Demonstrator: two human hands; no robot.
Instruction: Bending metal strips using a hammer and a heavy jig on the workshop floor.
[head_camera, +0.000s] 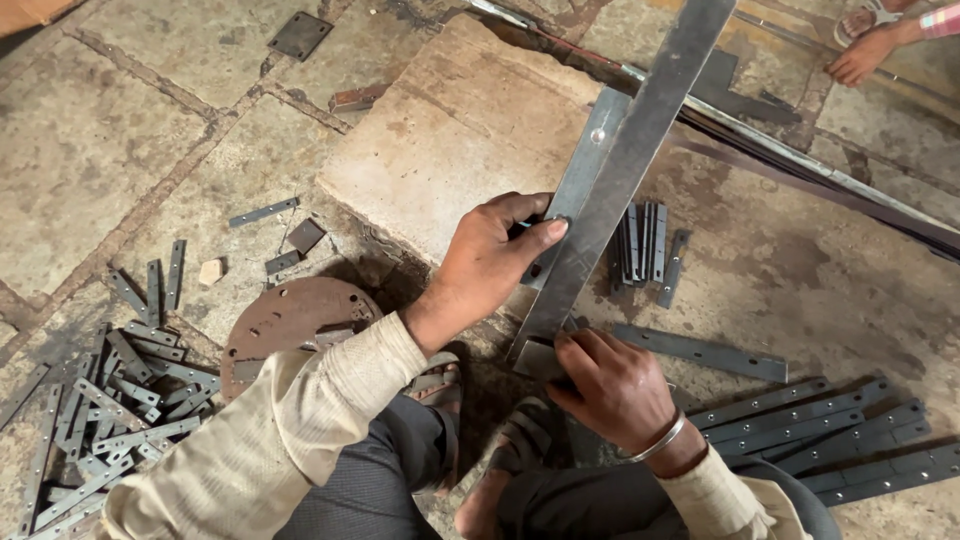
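Observation:
A long flat steel bar (640, 140) runs diagonally from the top of the view down to my lap, lying over a shorter steel strip (590, 165) with a hole in it. My left hand (490, 262) presses thumb and fingers on the two pieces where they overlap, pinning them to a raised stone slab (440, 140). My right hand (610, 385), with a metal bangle on the wrist, grips the bar's lower end.
Several short drilled strips lie piled at the left (110, 400), stacked at the lower right (830, 430) and bundled beside the bar (645, 245). A rusty round plate (290, 320) lies by my knee. Another person's hand (865, 55) rests at the top right near long rods (830, 180).

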